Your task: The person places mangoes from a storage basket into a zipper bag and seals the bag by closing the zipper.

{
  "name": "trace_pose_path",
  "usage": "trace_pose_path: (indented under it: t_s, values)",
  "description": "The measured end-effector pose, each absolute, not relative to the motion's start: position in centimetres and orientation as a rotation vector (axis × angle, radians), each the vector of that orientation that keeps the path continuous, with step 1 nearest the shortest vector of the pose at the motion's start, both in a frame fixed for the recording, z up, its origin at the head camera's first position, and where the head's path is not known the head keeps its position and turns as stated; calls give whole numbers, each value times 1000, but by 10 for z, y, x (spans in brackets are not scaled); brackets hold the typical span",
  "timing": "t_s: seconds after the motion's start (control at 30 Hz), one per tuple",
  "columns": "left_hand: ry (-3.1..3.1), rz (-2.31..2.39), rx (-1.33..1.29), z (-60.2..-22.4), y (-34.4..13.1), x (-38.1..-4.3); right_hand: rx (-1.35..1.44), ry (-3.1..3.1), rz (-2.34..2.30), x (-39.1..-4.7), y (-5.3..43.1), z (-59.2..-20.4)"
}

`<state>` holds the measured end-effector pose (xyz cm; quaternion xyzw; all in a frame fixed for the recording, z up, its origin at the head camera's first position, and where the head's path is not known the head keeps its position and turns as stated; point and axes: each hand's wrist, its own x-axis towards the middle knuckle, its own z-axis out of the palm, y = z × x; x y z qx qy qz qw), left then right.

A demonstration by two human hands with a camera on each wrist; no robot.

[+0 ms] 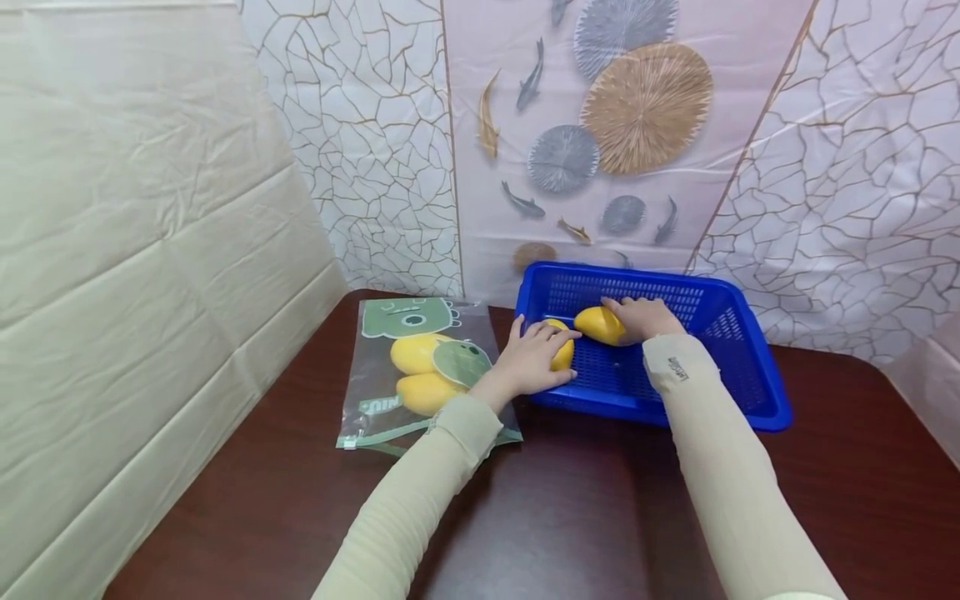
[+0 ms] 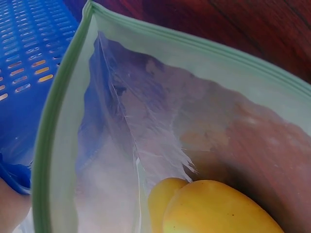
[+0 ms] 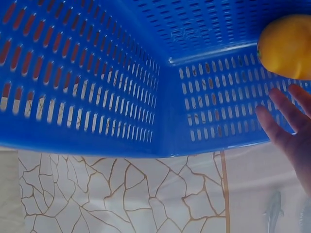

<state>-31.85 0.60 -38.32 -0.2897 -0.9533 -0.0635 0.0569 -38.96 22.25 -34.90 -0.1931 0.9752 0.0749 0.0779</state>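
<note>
My left hand partly hides one mango, my right hand the second mango (the sleeve lettering is too small to read surely); the left wrist view's bottom edge crops the bagged mangoes.

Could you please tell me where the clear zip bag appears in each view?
Head: the clear zip bag lies left of centre, beside the blue basket.
Left wrist: it fills most of the picture, mouth open.
Right wrist: not in it.
Shared landmark: the basket, visible in all three views.

Dark brown table, apparently wooden, zip bag, blue basket
</note>
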Motion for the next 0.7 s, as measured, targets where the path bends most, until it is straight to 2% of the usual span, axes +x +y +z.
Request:
trace_pose_path:
  t_s: [0.7]
  values:
    - [-2908, -127, -859, -383, 8, -318, -660, 3005, 261, -397, 226, -362]
